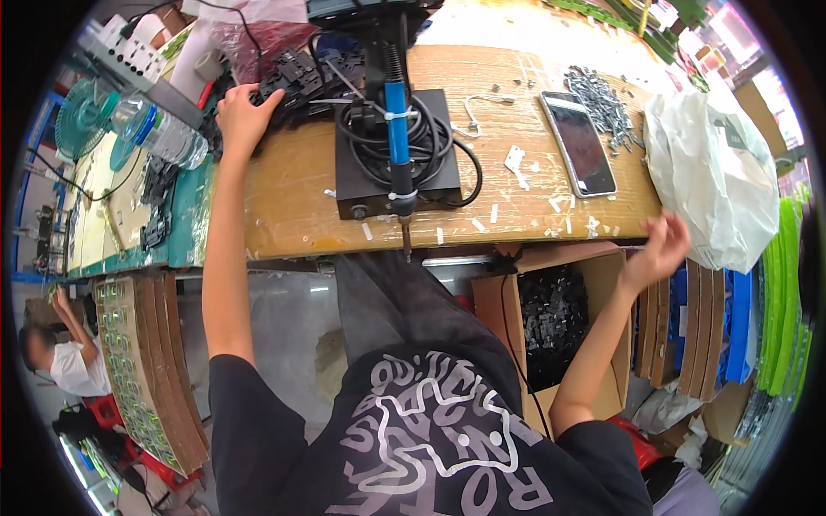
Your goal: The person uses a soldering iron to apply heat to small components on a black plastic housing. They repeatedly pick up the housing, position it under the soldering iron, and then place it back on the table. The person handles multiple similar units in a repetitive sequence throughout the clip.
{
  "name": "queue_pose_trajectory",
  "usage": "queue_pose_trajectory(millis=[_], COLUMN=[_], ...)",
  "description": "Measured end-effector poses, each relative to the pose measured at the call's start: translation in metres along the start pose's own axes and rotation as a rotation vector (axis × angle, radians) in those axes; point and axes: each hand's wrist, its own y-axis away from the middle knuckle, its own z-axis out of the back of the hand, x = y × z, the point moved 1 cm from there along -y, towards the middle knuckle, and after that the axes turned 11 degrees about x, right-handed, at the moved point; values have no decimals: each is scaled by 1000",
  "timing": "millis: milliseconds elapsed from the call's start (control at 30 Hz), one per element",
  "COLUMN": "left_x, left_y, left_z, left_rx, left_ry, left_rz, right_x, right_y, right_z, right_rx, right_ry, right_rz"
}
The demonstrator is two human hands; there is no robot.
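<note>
Grip of left hand [242, 119] gapes partway, perhaps touching black parts [298, 77].

Big pale block letters sprawl across the front of the black T-shirt [430, 456] of the person working here, some clear enough to make out singly, with a white outline drawn over them. The white plastic bag [710, 185] carries a small dark green print, too tiny to read; so is anything on the clear bottle's blue label [148, 125].
</note>
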Motion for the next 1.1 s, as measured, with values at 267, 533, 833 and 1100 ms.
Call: queue_pose_trajectory(millis=[267,533,833,1100], left_x=[5,-11,8,11], left_y=[-5,7,29,101], left_z=[17,63,73,69], left_rx=[-60,-440,-604,27], left_ry=[900,360,1190,2136], left_rz=[115,-41,-18,175], right_x=[-55,-65,-68,-72], right_y=[-71,-61,-62,-64], right_z=[-53,-48,-60,-50], right_rx=[576,426,569,534], right_ry=[463,442,459,262], right_rz=[-96,-119,-154,-303])
